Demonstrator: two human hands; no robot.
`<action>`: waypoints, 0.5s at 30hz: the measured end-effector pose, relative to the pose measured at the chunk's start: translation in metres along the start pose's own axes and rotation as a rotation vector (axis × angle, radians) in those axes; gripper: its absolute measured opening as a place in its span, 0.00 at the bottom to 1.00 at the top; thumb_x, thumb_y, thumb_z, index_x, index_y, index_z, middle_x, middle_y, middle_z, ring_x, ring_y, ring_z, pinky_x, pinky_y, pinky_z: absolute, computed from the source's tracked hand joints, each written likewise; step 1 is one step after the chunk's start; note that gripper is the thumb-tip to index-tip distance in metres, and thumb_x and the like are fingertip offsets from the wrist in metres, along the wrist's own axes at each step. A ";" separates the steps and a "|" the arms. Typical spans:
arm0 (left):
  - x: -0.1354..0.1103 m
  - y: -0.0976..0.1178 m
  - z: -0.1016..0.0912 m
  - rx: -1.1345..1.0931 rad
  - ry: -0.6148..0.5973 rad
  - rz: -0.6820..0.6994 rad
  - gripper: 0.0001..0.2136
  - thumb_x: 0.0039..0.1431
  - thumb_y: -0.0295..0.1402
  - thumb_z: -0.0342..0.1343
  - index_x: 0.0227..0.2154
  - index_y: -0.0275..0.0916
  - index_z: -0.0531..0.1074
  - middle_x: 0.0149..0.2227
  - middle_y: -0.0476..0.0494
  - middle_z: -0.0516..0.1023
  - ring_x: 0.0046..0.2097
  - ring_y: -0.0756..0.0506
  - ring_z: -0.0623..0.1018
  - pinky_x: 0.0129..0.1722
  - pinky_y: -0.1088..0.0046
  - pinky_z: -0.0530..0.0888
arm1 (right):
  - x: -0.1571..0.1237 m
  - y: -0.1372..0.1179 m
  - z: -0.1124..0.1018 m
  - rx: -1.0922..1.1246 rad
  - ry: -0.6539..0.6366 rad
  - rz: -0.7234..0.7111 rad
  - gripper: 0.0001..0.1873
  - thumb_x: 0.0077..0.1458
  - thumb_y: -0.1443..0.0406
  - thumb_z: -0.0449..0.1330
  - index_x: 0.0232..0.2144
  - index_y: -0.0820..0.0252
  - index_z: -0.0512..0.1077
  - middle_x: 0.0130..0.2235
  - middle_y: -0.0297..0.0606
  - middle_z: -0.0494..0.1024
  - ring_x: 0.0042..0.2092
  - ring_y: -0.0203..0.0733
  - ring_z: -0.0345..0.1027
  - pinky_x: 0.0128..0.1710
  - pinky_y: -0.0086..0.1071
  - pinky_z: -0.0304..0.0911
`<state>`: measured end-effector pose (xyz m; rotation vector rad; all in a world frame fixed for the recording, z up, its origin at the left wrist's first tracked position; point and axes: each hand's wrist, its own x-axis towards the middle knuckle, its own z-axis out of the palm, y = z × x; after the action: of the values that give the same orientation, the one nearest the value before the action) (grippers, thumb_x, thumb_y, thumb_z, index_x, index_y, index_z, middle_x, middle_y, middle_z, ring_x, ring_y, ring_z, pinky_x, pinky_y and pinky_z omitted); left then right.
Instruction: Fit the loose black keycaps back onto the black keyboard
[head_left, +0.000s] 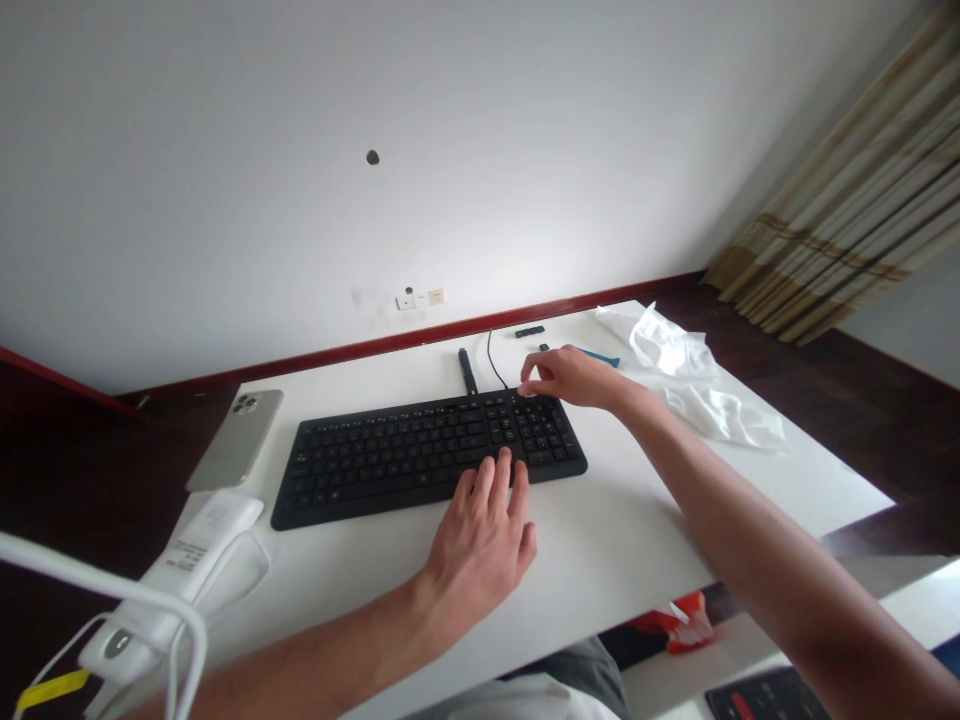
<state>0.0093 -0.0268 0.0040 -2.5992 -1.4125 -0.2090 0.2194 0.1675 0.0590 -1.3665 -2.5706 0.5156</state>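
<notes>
L hand (pixel 480 545) flat, grip open, fingers on keyboard (pixel 420 455) front edge. R hand (pixel 570 378) at its top-right corner, fingertips pinched; held thing can't tell. White tabletop (pixel 637 520).

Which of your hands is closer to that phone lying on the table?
Left. The left hand rests on the keyboard's front edge, across the keyboard from the phone. The right hand touches the keyboard's far right corner, farther away.

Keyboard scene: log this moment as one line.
left hand: flat on keyboard front edge | right hand: fingertips at its top right corner | phone: left of keyboard | table: white
</notes>
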 end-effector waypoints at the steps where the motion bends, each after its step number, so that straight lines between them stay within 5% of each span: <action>1: 0.000 0.000 0.000 -0.001 0.002 -0.001 0.28 0.71 0.42 0.48 0.67 0.29 0.64 0.68 0.27 0.66 0.64 0.34 0.68 0.59 0.55 0.70 | 0.000 0.002 0.000 -0.005 0.082 0.002 0.13 0.64 0.54 0.61 0.39 0.55 0.79 0.31 0.36 0.79 0.32 0.41 0.69 0.34 0.34 0.57; 8: 0.001 -0.001 0.001 -0.010 0.010 0.014 0.28 0.72 0.42 0.46 0.68 0.33 0.63 0.71 0.32 0.62 0.65 0.35 0.68 0.59 0.55 0.70 | 0.003 0.031 -0.007 -0.016 0.445 0.082 0.12 0.64 0.62 0.58 0.46 0.58 0.79 0.45 0.44 0.82 0.43 0.48 0.74 0.46 0.39 0.66; 15: -0.003 0.004 0.002 0.019 0.009 -0.040 0.30 0.71 0.43 0.49 0.70 0.32 0.60 0.71 0.29 0.62 0.64 0.34 0.69 0.58 0.54 0.70 | 0.012 0.070 0.014 -0.103 0.397 0.073 0.19 0.62 0.67 0.61 0.55 0.60 0.76 0.55 0.47 0.80 0.55 0.55 0.71 0.56 0.47 0.65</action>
<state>0.0110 -0.0302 0.0007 -2.5529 -1.4573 -0.2116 0.2615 0.2108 0.0187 -1.4313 -2.2578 0.1047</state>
